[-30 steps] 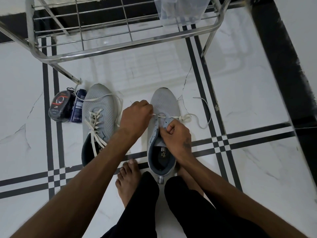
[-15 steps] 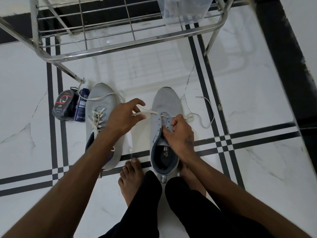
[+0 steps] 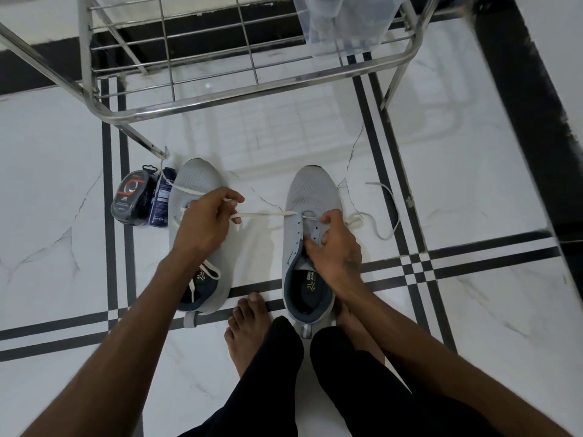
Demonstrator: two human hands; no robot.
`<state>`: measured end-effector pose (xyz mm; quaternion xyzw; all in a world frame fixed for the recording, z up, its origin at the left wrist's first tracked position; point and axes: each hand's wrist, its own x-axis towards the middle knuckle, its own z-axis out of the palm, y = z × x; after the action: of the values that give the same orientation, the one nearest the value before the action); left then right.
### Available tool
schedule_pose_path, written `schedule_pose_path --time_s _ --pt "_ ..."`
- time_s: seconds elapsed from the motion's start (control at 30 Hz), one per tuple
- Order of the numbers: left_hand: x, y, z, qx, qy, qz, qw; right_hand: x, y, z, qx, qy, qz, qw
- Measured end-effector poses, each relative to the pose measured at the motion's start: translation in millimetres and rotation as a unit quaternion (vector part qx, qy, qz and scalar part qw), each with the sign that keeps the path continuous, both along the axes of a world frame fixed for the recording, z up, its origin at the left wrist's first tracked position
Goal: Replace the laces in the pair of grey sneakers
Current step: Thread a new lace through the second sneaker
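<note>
Head view: left hand (image 3: 205, 225) pinches lace (image 3: 268, 215), drawing it taut sideways through the lowest eyelets; right hand (image 3: 334, 244) grips the right sneaker (image 3: 310, 193), steadying it on the floor.

Two sneakers stand side by side on the floor (image 3: 473, 216), toes pointing away from the person. The left sneaker (image 3: 197, 184) lies just right of a round case (image 3: 134, 198) and a can (image 3: 162, 200), which touch each other. The right sneaker (image 3: 310, 192) stands between the person's bare feet and a metal rack (image 3: 220, 99) beyond. A lace (image 3: 265, 214) runs from the right sneaker's front eyelets leftward to the left hand (image 3: 205, 225) above the left sneaker; its other end trails on the floor to the right. The right hand (image 3: 334, 244) rests on the right sneaker's tongue.
</note>
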<state>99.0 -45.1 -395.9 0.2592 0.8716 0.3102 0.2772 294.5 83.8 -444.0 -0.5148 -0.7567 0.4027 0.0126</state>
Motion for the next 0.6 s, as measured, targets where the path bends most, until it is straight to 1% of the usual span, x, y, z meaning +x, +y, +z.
schedule_pose_path --time_s 0.07,0.13,0.17,0.2,0.27,0.3,0.37,0.43,0.53,0.6 --pt "-2 3 3 -0.058 0.06 -0.004 0.997 -1 0 2 -0.004 0.003 0.005 1.0" --pt "1 9 6 -0.119 0.165 -0.051 0.978 -1 1 4 -0.012 0.007 0.008 1.0" --pt "5 13 6 -0.117 0.207 -0.088 0.967 0 1 4 -0.021 0.018 0.006 1.0" --pt "11 19 7 -0.093 0.226 -0.128 0.961 2 2 4 -0.031 0.039 -0.002 0.999" --pt "26 34 5 -0.043 0.208 -0.198 0.957 8 6 3 -0.033 0.093 -0.034 0.995" --pt "33 41 1 -0.037 0.194 -0.221 0.955 11 10 3 -0.012 0.107 -0.042 0.993" --pt "45 54 -10 -0.048 0.182 -0.253 0.949 16 19 2 0.06 0.097 -0.022 0.993" --pt "51 63 -19 -0.066 0.183 -0.256 0.947 15 26 0 0.1 0.069 0.023 0.992" --pt "51 70 -26 -0.08 0.203 -0.238 0.946 13 37 -4 0.105 0.039 0.088 0.99" --pt "50 70 -27 -0.096 0.221 -0.243 0.94 10 45 -6 0.129 0.027 0.114 0.985"
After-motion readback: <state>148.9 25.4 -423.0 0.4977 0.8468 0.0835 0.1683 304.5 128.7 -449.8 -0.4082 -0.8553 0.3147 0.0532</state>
